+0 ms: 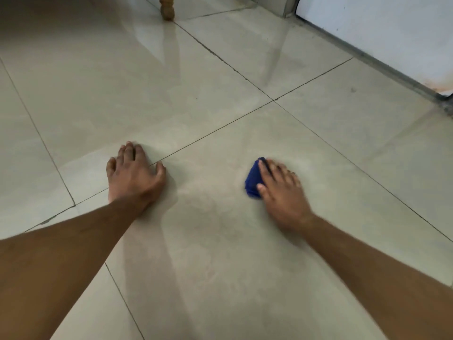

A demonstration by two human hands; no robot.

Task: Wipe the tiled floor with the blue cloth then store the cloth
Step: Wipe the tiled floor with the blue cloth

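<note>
Head view, looking down at a glossy tiled floor (220,77) of large pale beige tiles with dark grout lines, and two bare forearms reaching forward from the bottom edge. The left hand (133,175), at about nine o'clock from the picture's centre, lies palm-down and flat on the tile with its fingers loosely spread and holding nothing; judging by the straight arm behind it, it is propping up the person's weight while they lean low. The right hand (280,190), at about four o'clock from centre, presses palm-down on the blue cloth (253,179), fingers slightly fanned over it. The cloth is bunched into a small wad on the floor under that hand, and only its left edge peeks out beside the thumb and forefinger. Pressing it flat suits scrubbing, so the wiping step seems to be in hand, with storing not yet begun.

The right hand is blurred, so the fingertips are hard to separate, and how much cloth lies beneath the palm is hidden. At twelve o'clock a wooden furniture leg (166,8) is cut off by the top edge. At two o'clock a white panel (382,28) meets the floor; whether it is a door or a wall cannot be told. No storage place for the cloth is visible.
</note>
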